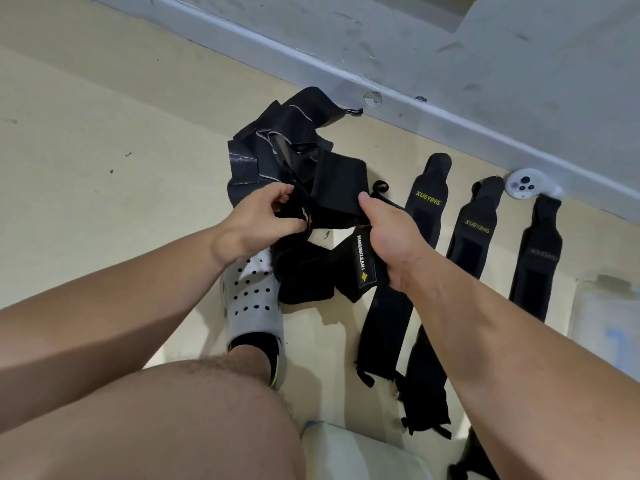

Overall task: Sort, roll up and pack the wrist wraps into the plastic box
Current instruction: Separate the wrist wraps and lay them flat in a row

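One black wrist wrap (337,188) between both hands (258,218) (386,245)

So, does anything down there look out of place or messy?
Yes. A white game controller lies on the floor by the wall, at the end of the row of flat wraps; it is no wrist wrap. Behind the left hand and right hand, which grip a black wrap, the others lie in a tangled heap.

Bare indoor room: cream floor (104,133), scuffed grey wall (450,64).
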